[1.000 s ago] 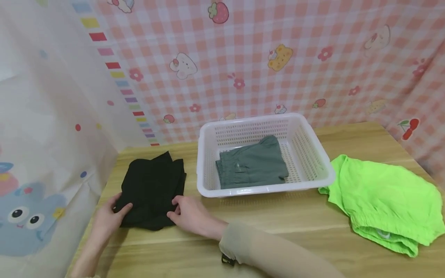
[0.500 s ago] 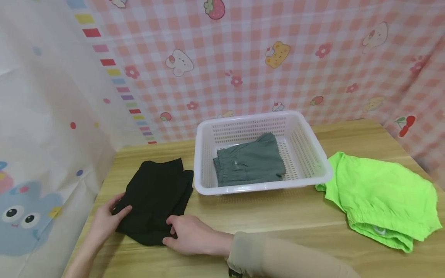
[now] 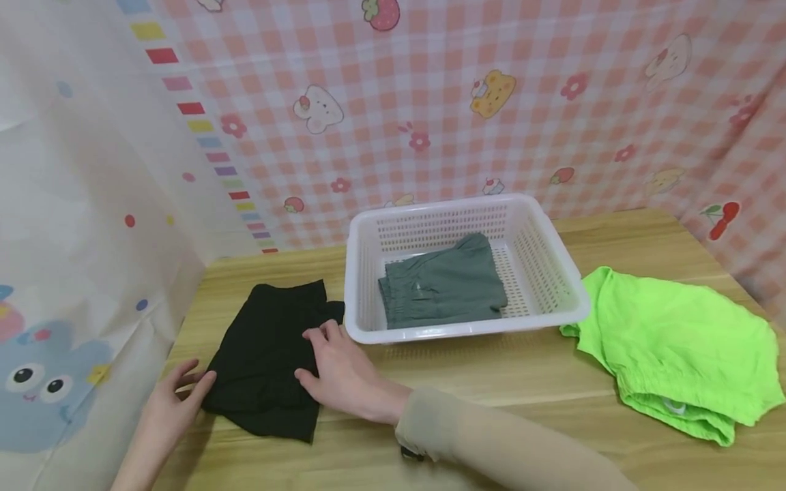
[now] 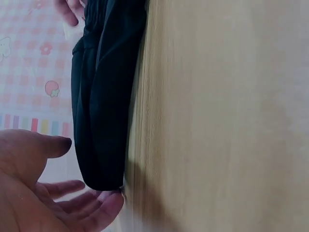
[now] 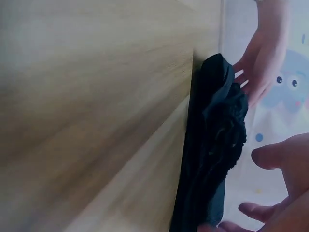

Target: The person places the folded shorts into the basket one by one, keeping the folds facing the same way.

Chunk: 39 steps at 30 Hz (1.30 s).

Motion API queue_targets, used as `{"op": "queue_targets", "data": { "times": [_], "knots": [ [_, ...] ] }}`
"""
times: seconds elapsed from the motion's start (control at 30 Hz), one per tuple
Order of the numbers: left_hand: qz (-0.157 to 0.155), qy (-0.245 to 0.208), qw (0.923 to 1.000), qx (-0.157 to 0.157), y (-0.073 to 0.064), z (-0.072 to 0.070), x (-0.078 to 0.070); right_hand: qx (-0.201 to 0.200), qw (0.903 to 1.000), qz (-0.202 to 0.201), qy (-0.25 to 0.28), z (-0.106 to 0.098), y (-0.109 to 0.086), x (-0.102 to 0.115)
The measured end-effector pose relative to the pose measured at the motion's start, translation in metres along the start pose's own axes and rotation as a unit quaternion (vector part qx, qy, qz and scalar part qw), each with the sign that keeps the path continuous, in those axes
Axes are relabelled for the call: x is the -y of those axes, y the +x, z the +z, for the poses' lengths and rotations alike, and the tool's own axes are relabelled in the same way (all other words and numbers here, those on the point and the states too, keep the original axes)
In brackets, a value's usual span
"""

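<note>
Black shorts point(image 3: 264, 354) lie folded on the wooden table in front of the person; a gathered elastic waistband shows in the right wrist view. At their left edge is the left hand point(image 3: 168, 406), its thumb raised off the cloth and its fingertips right by the folded end point(image 4: 104, 179). The right hand point(image 3: 344, 375) is at the opposite edge, thumb and fingers spread apart over the border of the black cloth. Seen from the right wrist, that thumb point(image 5: 270, 154) stands away from the fabric, while the lower fingertips reach its edge.
A white perforated plastic basket point(image 3: 442, 334) stands behind the right hand, with folded grey-green shorts point(image 3: 448, 286) inside. Bright green shorts point(image 3: 688, 348) lie spread on the right of the wooden table point(image 3: 491, 389). A checked pink cloth point(image 3: 381, 123) hangs behind.
The right hand pulled the black shorts' near edge toward the person, then let go and moved up along the right side. The left hand loosened its grip and slid slightly down and left.
</note>
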<state>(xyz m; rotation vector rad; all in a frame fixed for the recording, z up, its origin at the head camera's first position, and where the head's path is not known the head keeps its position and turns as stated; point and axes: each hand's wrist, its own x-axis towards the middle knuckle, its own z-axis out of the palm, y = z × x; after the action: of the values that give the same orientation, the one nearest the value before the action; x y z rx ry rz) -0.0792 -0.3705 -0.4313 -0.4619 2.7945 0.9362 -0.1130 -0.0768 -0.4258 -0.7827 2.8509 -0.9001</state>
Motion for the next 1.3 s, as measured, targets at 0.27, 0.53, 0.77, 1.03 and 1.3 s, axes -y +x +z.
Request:
{"op": "queue_targets", "data": {
  "times": [0.27,0.53,0.77,1.03,1.3],
  "knots": [
    [-0.027,-0.005,0.9993,0.026,-0.007,0.008,-0.003,0.013,0.9961,0.041,-0.077,0.006,0.024,-0.001],
    [0.006,0.012,0.9998,0.012,-0.004,0.017,-0.008,0.035,0.9755,0.027,-0.216,0.009,0.026,-0.011],
    [0.015,0.012,0.9998,0.008,0.003,0.014,-0.01,0.01,0.971,-0.014,-0.239,0.009,0.009,-0.015],
    [0.021,0.017,0.9994,0.022,0.013,0.01,-0.005,0.064,0.9745,-0.013,-0.214,0.004,-0.008,-0.008],
    [0.052,-0.001,0.9982,0.031,0.024,0.005,-0.002,0.107,0.9702,-0.048,-0.212,0.005,-0.026,0.0]
  ]
}}
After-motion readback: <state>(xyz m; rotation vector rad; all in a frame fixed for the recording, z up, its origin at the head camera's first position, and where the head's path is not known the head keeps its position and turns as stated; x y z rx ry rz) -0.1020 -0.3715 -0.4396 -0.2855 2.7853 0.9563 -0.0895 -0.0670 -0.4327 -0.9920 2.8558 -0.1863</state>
